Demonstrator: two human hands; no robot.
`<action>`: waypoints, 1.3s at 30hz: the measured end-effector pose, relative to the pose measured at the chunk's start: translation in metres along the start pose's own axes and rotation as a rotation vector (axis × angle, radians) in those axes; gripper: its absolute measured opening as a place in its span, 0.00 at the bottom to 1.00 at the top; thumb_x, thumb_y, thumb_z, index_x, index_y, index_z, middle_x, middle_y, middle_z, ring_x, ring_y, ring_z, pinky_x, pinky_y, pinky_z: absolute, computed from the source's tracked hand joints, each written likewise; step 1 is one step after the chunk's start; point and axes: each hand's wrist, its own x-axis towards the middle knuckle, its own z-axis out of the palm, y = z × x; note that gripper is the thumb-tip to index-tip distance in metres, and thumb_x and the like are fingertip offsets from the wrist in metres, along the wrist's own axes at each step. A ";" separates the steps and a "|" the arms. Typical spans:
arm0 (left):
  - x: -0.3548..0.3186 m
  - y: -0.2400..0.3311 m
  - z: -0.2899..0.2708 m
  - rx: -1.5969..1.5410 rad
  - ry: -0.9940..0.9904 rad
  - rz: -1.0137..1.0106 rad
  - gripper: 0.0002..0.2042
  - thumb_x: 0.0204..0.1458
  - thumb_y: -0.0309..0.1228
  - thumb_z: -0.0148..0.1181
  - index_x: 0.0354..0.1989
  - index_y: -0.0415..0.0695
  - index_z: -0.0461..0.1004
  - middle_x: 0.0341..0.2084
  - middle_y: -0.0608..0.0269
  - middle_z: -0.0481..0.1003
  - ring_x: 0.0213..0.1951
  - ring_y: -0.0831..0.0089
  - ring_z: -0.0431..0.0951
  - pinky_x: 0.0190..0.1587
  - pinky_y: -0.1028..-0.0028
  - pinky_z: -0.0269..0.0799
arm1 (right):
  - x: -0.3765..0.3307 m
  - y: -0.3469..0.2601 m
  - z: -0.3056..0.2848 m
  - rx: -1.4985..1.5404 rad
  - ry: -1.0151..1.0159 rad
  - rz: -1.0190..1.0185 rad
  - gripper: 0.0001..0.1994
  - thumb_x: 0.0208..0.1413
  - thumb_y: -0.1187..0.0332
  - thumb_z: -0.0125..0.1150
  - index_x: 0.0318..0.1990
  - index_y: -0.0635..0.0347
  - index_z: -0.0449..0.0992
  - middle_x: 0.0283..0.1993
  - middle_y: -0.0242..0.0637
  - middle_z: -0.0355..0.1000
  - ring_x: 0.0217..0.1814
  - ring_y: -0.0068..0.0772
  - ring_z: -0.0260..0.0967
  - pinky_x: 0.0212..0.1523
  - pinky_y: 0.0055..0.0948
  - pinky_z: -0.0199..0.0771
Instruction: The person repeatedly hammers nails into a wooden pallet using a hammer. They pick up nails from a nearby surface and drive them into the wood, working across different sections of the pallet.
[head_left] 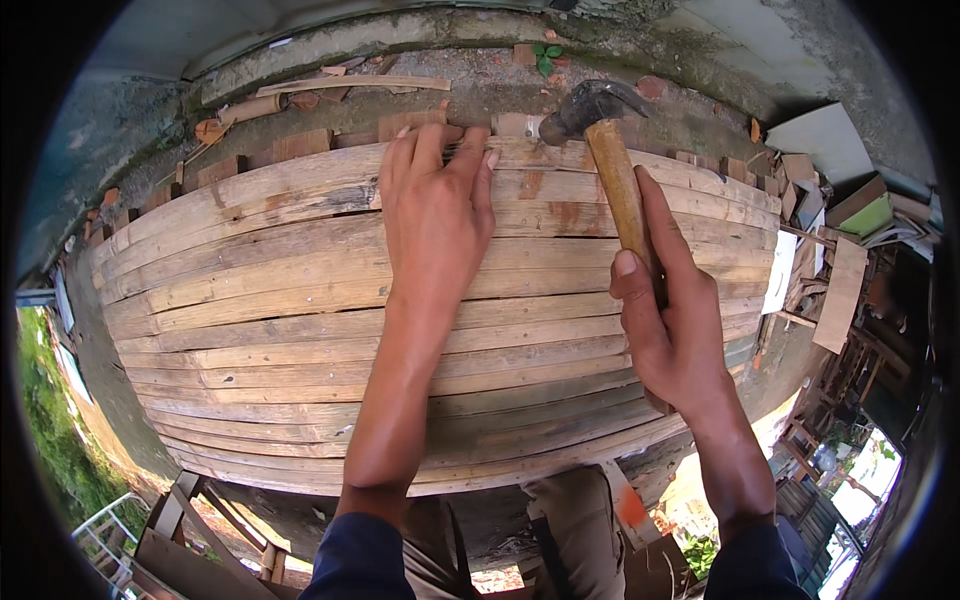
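Observation:
My right hand (682, 325) is wrapped round the wooden handle of a claw hammer (613, 175), its index finger stretched along the handle. The dark metal head is over the far edge of a surface of long bamboo slats (560, 285). To the left of the hammer head, my left hand (437, 215) rests on the farthest slats, fingers bent and drawn together at the edge. Some thin dark lines show between its fingers, too small to name. Small nail heads dot several slats.
Short wooden block ends (302, 145) stick out beyond the far edge. Past them lie a bamboo piece (355, 84) and rubble by a concrete wall (400, 40). Scrap boards (842, 295) are piled at the right. A wooden frame (190, 530) stands at the lower left.

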 end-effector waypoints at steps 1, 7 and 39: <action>0.001 0.001 -0.001 0.001 -0.011 0.004 0.12 0.56 0.28 0.63 0.47 0.39 0.81 0.41 0.54 0.75 0.49 0.51 0.73 0.63 0.54 0.64 | 0.002 -0.003 -0.005 -0.022 -0.031 0.008 0.29 0.68 0.73 0.49 0.75 0.65 0.53 0.26 0.44 0.72 0.25 0.23 0.69 0.31 0.24 0.70; 0.003 0.005 -0.003 0.064 0.024 0.032 0.12 0.55 0.25 0.64 0.48 0.41 0.82 0.40 0.54 0.76 0.46 0.53 0.74 0.50 0.58 0.70 | 0.024 -0.011 -0.010 0.074 0.199 -0.209 0.28 0.69 0.73 0.49 0.74 0.65 0.53 0.25 0.40 0.69 0.27 0.23 0.68 0.32 0.24 0.70; 0.002 0.003 0.003 0.033 0.031 0.018 0.13 0.57 0.23 0.60 0.50 0.40 0.80 0.43 0.52 0.76 0.49 0.47 0.73 0.59 0.53 0.69 | 0.027 -0.013 -0.017 -0.128 -0.020 -0.148 0.29 0.69 0.74 0.49 0.75 0.62 0.52 0.27 0.49 0.74 0.25 0.31 0.72 0.33 0.27 0.71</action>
